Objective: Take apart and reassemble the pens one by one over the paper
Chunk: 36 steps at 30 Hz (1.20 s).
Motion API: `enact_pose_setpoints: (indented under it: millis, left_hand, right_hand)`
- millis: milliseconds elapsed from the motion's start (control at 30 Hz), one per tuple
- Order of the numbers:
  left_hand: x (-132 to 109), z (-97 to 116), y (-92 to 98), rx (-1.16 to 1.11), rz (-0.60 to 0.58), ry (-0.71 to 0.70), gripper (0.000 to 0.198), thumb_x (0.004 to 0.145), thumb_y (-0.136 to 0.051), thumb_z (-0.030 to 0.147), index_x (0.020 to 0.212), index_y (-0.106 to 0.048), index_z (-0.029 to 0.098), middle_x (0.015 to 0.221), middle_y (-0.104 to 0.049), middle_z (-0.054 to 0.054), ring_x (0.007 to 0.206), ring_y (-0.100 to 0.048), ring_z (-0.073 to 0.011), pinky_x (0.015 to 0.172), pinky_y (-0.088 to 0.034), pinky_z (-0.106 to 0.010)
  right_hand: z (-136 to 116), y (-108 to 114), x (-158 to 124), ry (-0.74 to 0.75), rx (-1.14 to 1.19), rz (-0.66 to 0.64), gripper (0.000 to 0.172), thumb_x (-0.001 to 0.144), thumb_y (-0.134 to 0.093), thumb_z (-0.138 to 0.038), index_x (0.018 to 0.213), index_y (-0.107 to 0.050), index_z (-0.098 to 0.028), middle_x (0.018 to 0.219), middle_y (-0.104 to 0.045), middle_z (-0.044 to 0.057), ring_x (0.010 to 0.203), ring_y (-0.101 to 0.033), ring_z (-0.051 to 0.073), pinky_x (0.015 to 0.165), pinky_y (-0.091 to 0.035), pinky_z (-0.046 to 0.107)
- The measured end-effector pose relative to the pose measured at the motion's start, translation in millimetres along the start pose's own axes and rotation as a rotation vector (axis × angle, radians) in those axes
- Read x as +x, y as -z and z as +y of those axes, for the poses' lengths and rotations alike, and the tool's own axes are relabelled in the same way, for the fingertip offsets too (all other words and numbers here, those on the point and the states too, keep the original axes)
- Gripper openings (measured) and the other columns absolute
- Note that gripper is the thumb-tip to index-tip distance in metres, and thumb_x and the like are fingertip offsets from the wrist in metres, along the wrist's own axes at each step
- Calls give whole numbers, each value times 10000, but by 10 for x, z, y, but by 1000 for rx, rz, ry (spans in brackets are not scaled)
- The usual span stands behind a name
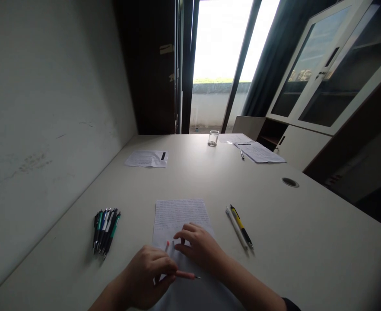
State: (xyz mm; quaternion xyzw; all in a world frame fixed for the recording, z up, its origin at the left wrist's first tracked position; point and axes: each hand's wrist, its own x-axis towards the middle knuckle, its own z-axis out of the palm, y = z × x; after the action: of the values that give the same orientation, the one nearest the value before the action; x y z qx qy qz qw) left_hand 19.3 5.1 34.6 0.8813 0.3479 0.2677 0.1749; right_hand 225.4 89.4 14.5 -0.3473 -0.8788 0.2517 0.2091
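Note:
My left hand [150,274] is closed around a pink pen barrel [185,274] whose metal tip points right, above the lower part of a written sheet of paper [180,214]. Over the same sheet, my right hand [198,244] has its thumb and forefinger drawn together at a small dark piece [173,243], too small to make out. A short pink pen part [167,245] is just left of these fingertips. To the right of the paper, a white pen [236,228] and a yellow and black pen [241,226] lie side by side.
Several pens [105,231] lie bunched on the white table [132,190] at left. Farther back are a sheet [145,159], a glass [213,138], a stack of papers [260,152] and a pen [242,154]. A round cable hole [290,182] is at right; a wall [48,129] borders the left.

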Motion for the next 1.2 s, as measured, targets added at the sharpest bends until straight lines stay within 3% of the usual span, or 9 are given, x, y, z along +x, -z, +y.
enact_pose_setpoints:
  millis: [233,633,1200]
  left_hand:
    - [1,-14,6,-11,16,11,75,893,-538,155,871,-593,201,637,-633,5,538,-570,-145,574,-390,-273]
    - [-2,-13,2,-11,48,-3,85,872,-551,138,874,-603,206,658,-660,1,570,-607,-151,585,-415,-270]
    - [-45,-58,-59,6,26,33,98,874,-548,129,899,-606,205,675,-651,6,567,-600,-141,598,-419,-260]
  right_hand:
    - [1,-97,89,1,-43,-64,119,879,-736,-264,994,-761,-275,935,-688,14,924,-628,193,840,-447,290]
    - [90,-188,86,-45,73,16,152,785,-807,-152,880,-741,-250,891,-680,0,918,-589,199,839,-430,304]
    - [90,-19,47,-55,200,67,121,798,-751,-105,798,-734,-225,806,-709,-11,807,-620,165,750,-464,265]
